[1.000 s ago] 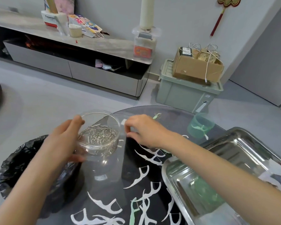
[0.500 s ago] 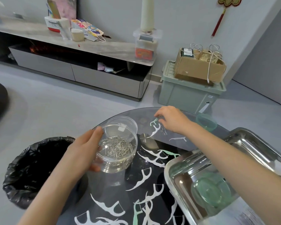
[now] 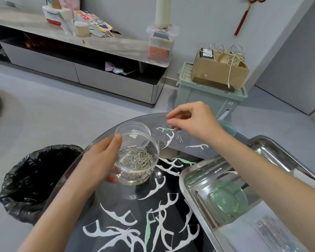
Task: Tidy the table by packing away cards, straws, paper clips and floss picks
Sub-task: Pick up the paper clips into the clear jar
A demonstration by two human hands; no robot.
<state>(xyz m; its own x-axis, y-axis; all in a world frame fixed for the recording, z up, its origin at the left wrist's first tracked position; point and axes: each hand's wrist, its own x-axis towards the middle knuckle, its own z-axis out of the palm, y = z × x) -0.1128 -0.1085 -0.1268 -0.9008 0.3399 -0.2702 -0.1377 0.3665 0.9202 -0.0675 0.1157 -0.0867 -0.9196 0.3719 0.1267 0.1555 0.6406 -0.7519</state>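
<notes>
Left hand: your left hand (image 3: 98, 160) holds one clear tub (image 3: 136, 157) at its side, near the middle of the glass table (image 3: 105, 197).
Paper clips: a pile too big to count sits in the tub; a few loose paper clips (image 3: 179, 137) lie at 12 o'clock.
Right hand: your right hand (image 3: 193, 120) hangs over the loose ones, fingertips pinched close; you cannot tell if it holds one.
Floss picks: about fifteen floss picks (image 3: 153, 211) lie from 12 to 6 o'clock.
Tray: one metal tray (image 3: 280, 157) sits at 3 o'clock.
Bin: one black bin (image 3: 36, 179) stands at 9 o'clock.
</notes>
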